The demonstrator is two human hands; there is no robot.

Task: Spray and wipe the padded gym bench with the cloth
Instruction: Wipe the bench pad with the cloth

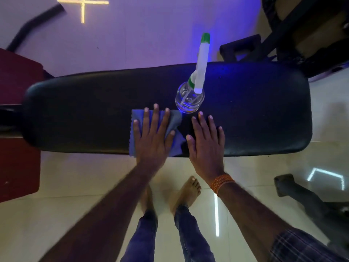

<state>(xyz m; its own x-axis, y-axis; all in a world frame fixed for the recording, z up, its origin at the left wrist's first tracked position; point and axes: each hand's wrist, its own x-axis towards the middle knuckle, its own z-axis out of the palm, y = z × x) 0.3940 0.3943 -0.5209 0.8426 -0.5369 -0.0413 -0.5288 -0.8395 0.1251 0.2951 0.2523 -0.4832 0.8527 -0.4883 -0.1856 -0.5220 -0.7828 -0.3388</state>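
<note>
A black padded bench point(255, 114) runs left to right across the view. On its near middle lies a blue-grey cloth point(136, 116), and my left hand point(154, 135) presses flat on it with fingers spread. My right hand point(206, 140) rests flat on the bare pad just right of the cloth, fingers apart, holding nothing; an orange band is on that wrist. A clear spray bottle point(189, 99) with a white and green trigger head stands upright on the pad just beyond my right hand's fingertips, untouched.
Dark red padding point(17, 120) sits at the left end of the bench. Black gym frames stand at the top right point(302, 35) and lower right point(298, 193). My bare feet point(187, 191) stand on a glossy tiled floor below the bench.
</note>
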